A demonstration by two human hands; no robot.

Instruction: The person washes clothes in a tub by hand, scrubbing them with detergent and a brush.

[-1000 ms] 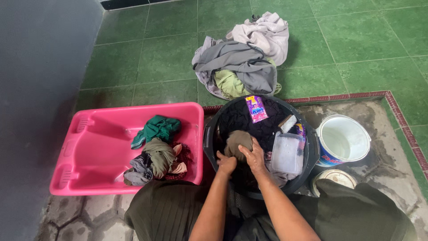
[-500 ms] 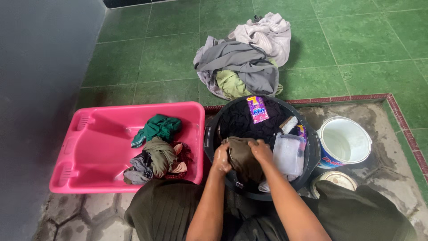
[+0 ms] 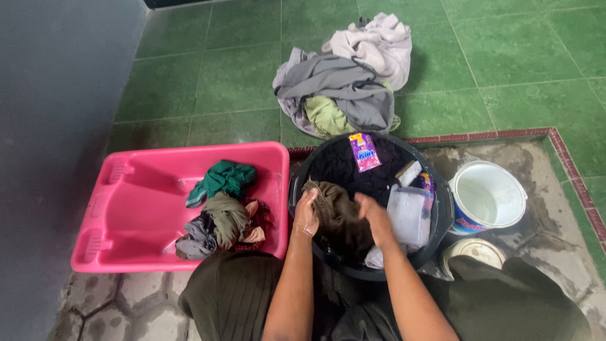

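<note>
Both our hands grip one brown cloth (image 3: 341,218) in the black tub (image 3: 302,189) at the frame's middle, left hand (image 3: 307,215) and right hand (image 3: 374,218) closed on its two sides.

A home washing corner: green tiled floor (image 3: 208,82), pink tub (image 3: 126,208), black basin (image 3: 435,215), heaped laundry (image 3: 347,82).

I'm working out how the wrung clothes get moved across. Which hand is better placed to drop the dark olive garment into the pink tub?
Probably the left hand: it grips the dark olive garment on the side of the black basin next to the pink tub. The right hand would have to cross over.
</note>
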